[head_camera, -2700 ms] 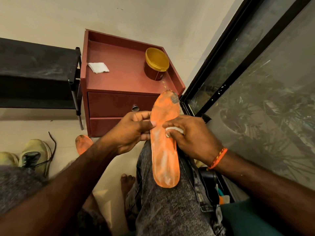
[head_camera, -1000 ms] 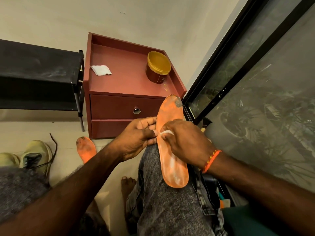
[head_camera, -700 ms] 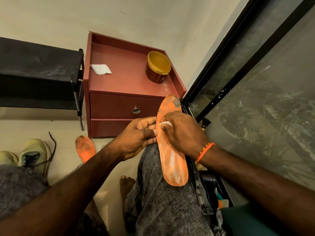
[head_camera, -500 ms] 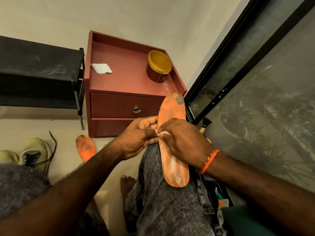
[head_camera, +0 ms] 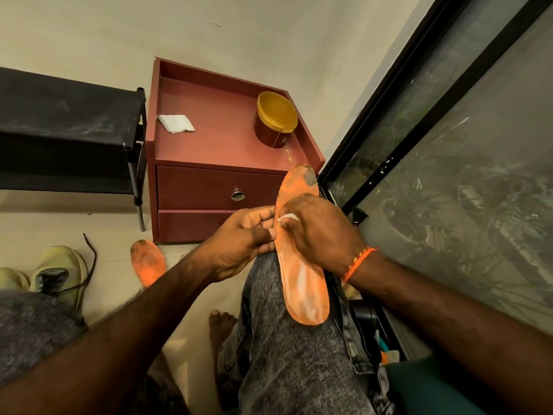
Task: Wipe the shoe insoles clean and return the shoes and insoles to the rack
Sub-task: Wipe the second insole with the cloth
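Left hand (head_camera: pixel 239 241) is pinching the edge of the orange insole (head_camera: pixel 302 274) about midway along to keep it from sliding, and the right hand (head_camera: pixel 317 232) has its fingers curled round a little white wipe (head_camera: pixel 288 217), pressing it onto the insole's top face, so both hands are busy and sitting right next to each other. The insole lies lengthwise along the knee of the grey speckled jeans (head_camera: pixel 284 354), dirty toe end pointing at the red cabinet (head_camera: pixel 221 175). So I'd say we're mid-wipe on the first insole. It's a thin, flexible foam-looking thing with pale chalky smears down the heel half and a dark grubby patch at the toe, so the next move probably wants the wipe worked up toward that toe while the left hand keeps bracing, since something this floppy will bend if pushed too hard. The second insole (head_camera: pixel 148 263) is on the floor beside the cabinet, looks just as scuffed. The yellow-green shoes (head_camera: pixel 57 274) sit on the floor at the left, just below the black rack (head_camera: pixel 68 124), which has a dusty fabric-looking top. On the cabinet top there's a folded white tissue (head_camera: pixel 176 123) and a round tub with a yellow lid (head_camera: pixel 276 122).
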